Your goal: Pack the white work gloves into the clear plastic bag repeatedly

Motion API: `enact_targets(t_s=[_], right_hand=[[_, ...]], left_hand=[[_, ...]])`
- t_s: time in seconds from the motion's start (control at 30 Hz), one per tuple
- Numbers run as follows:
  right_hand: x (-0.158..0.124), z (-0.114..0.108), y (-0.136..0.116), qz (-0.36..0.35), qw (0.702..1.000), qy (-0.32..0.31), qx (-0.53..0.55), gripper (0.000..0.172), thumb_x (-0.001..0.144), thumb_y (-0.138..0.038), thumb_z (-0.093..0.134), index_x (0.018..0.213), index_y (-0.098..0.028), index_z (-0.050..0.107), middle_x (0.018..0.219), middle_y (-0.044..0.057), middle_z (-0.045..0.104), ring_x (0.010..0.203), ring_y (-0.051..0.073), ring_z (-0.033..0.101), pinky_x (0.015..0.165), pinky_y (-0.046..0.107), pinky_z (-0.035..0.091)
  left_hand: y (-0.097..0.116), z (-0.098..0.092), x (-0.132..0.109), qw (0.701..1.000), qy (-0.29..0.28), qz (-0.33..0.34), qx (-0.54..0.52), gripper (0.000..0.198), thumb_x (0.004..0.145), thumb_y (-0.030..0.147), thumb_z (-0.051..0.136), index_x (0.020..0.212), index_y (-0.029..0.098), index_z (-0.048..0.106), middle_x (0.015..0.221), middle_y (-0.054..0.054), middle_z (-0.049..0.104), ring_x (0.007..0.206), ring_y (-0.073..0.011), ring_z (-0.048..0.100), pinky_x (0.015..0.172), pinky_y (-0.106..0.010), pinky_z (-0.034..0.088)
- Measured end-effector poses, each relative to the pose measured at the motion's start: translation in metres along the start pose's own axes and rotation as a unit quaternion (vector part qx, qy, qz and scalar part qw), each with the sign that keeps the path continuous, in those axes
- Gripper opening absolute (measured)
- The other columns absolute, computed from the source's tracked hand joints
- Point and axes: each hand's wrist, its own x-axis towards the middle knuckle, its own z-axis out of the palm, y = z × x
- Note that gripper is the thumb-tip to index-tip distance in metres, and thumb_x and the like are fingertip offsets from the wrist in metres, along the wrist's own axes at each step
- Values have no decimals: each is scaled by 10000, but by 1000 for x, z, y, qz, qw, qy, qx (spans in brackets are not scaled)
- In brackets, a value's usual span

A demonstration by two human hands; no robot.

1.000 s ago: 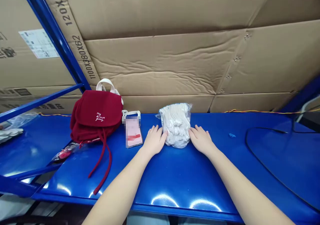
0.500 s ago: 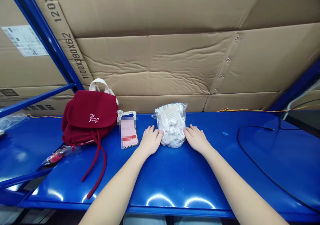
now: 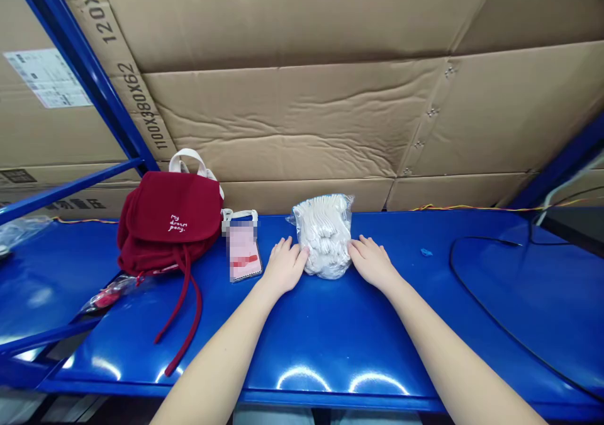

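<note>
A clear plastic bag (image 3: 324,236) packed with white knitted goods, perhaps gloves, stands on the blue metal shelf (image 3: 311,343). My left hand (image 3: 284,265) lies flat against the bag's left side, fingers spread, holding nothing. On its right side rests my right hand (image 3: 372,262), also flat and with its fingertips at the plastic. Left of my left hand lies a phone in a pink case (image 3: 243,250), its surface blurred. Beyond it slumps a dark red fabric bag (image 3: 167,214) with cream handles and long drawstrings.
Large cardboard boxes (image 3: 283,116) stand behind the shelf, with a blue steel upright (image 3: 89,79) at left. A red item in clear wrap (image 3: 106,298) lies by the drawstrings. A black cable (image 3: 491,293) curves across the shelf at right.
The whole view has shifted, so everything sits a little further left than a second ago. My hands stay at the bag's sides, and nothing on the shelf has moved.
</note>
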Motion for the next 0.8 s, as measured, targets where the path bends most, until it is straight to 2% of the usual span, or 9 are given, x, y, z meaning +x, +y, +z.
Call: enact_targets(t_s=[0.57,0.8], right_hand=[[0,-1,-1,10,1000,-10,0,531,934,-463,215,1261,-205,545,1471,143,345,1383,338,227,1090,561,157],[-3,-5,-5,15,1000,-21,-10,536,936,-460,201,1277,-210,531,1480,125,335,1388,325,221,1097,543,159]], left_hand=[[0,-1,0,1000,-1,2,-9,566,920,532,226,1101,168,620,1431,-152,409,1376,-327,265,1100,-541,189],[7,-8,-1,997,-52,-16,46,607,932,512,166,1162,135,583,1466,-181,336,1390,-328,227,1108,-521,186]])
